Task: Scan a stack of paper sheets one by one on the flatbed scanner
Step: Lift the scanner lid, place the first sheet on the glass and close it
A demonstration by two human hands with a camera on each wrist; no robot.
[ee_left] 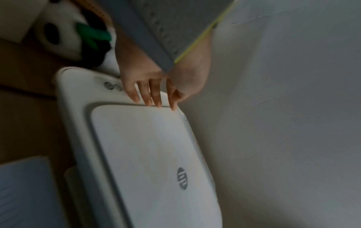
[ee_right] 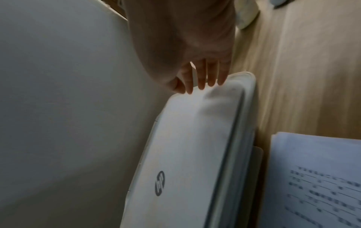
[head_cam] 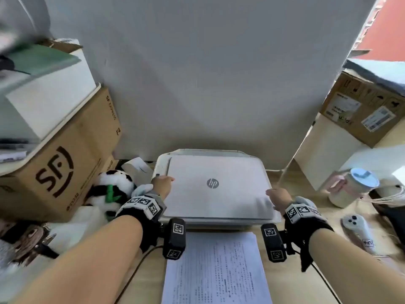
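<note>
The HP flatbed scanner (head_cam: 215, 187) sat on the tabletop (head_cam: 291, 279) against the wall, its white lid (head_cam: 219, 194) down flat, its long axis running left to right across the person's front. The stack of printed sheets (head_cam: 215, 270) lay on the tabletop just in front of the scanner, nearer the body than the hands, its long axis pointing away from the person and so crosswise to the lid. The left hand (head_cam: 162, 185) reached to the lid's left edge, near the back corner, with fingers (ee_left: 150, 96) straight and slightly spread, their tips touching the seam where the lid met the scanner's frame. The right hand (head_cam: 278, 199) mirrored it at the lid's right edge, closer to the front corner, with straight fingers (ee_right: 202, 77) laid on the rounded rim; neither hand held anything. Both hands lay past the sheets, so any pick from the stack would, in my judgement, mean drawing a hand back toward the body; neither looked clearly nearer to it. The lid's hinge seemed to run along the wall side, so lifting would likely swing the front edge upward. Further out stood an SF Express carton (head_cam: 61, 172) and a plush panda (head_cam: 114, 189) on the left, a lidded jug (head_cam: 350, 187) on the right.
</note>
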